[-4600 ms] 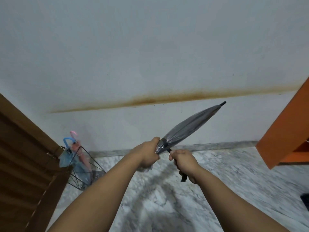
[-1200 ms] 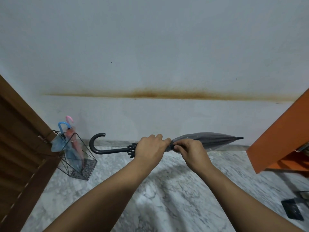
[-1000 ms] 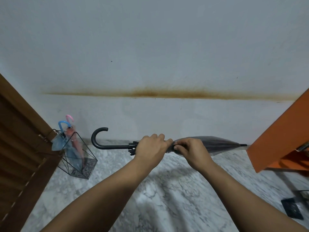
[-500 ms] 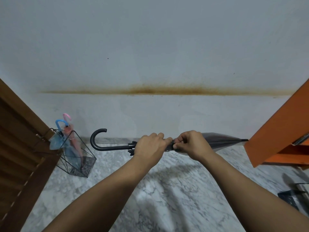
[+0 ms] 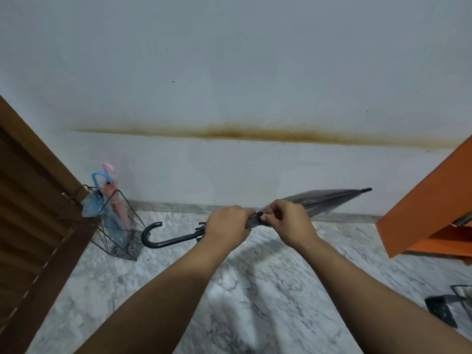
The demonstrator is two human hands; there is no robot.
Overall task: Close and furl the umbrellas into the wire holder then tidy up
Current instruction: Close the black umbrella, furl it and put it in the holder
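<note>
A brown door (image 5: pixel 30 226) with slats fills the far left. Just beside it, a wire holder (image 5: pixel 120 231) stands on the marble floor (image 5: pixel 242 290), close to the white wall (image 5: pixel 229 60). Two closed umbrellas stand in the holder, handles up. The blue umbrella (image 5: pixel 95 208) is on the left and the pink umbrella (image 5: pixel 116 200) is right next to it.

In the middle, a person holds a grey umbrella (image 5: pixel 324 200) up in the air, above the floor. It is closed and lies almost flat, a little tilted. Its dark hooked handle (image 5: pixel 153 235) points left and sits low, near the holder but not touching it. Its tip (image 5: pixel 366 189) points right and sits higher.

The left hand (image 5: pixel 227 228) is wrapped tight around the umbrella where the stick meets the cloth. The right hand (image 5: pixel 288 221) is just beside it, almost touching. Its fingers pinch something small and dark on the folded cloth.

A long brown stain (image 5: pixel 255 135) runs across the wall. On the right is an orange cabinet (image 5: pixel 429 205). A dark thing (image 5: pixel 441 307) lies on the floor at the bottom right; I cannot tell what it is.
</note>
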